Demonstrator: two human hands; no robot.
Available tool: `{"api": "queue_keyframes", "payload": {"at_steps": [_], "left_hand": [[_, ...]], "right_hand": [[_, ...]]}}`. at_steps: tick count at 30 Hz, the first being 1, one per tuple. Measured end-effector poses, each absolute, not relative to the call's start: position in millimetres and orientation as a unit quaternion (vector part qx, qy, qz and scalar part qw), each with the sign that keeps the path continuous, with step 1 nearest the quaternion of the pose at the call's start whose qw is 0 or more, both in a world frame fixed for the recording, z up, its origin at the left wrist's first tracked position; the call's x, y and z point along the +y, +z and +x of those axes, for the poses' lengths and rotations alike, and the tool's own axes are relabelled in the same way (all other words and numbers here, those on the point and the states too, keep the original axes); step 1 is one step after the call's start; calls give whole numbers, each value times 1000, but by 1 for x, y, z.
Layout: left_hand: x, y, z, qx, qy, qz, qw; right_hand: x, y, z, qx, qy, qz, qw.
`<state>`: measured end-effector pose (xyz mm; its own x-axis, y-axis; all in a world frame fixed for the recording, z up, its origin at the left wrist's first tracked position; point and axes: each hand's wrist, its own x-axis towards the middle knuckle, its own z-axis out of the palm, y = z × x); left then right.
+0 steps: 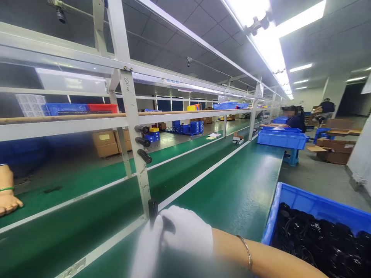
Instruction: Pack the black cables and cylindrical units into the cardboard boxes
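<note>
Both my hands wear white gloves and meet low in the view, over the green bench. My left hand (pixel 146 247), smeared by motion, is closed around a short black cylindrical piece (pixel 152 209) whose top sticks up above the fingers. Pressed close beside it, my right hand (pixel 187 229) has its fingers curled inward. A dark patch shows between its thumb and fingers, and I cannot tell what it is. Several similar black cylindrical pieces (pixel 143 142) jut from the white metal post (pixel 130 100) just above.
A blue bin (pixel 321 199) full of black parts with cables stands at my right. The green conveyor (pixel 185 173) runs ahead beneath a shelf frame. Another person's hand (pixel 8 199) rests at far left. A person (pixel 294 119) sits beyond blue trays (pixel 281 138).
</note>
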<state>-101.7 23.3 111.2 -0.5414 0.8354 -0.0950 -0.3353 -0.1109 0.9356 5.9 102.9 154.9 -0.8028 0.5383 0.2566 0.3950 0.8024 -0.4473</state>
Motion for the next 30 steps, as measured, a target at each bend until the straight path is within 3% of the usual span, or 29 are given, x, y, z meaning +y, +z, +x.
{"api": "queue_keyframes", "payload": {"at_steps": [5,13,19,25,30], "left_hand": [[32,117,-116,466,764,240,378],[32,124,-142,138,890,94,424],[35,120,-133,104,881,52,458],[39,118,-118,32,846,46,530],[35,113,-100,154,860,116,472]], "right_hand": [[119,151,7,-909,259,-231,232],[124,151,6,-897,312,-240,201],[125,142,7,-858,353,-260,268],[113,132,4,-868,349,-247,252],[111,130,-1,-872,359,-240,230]]}}
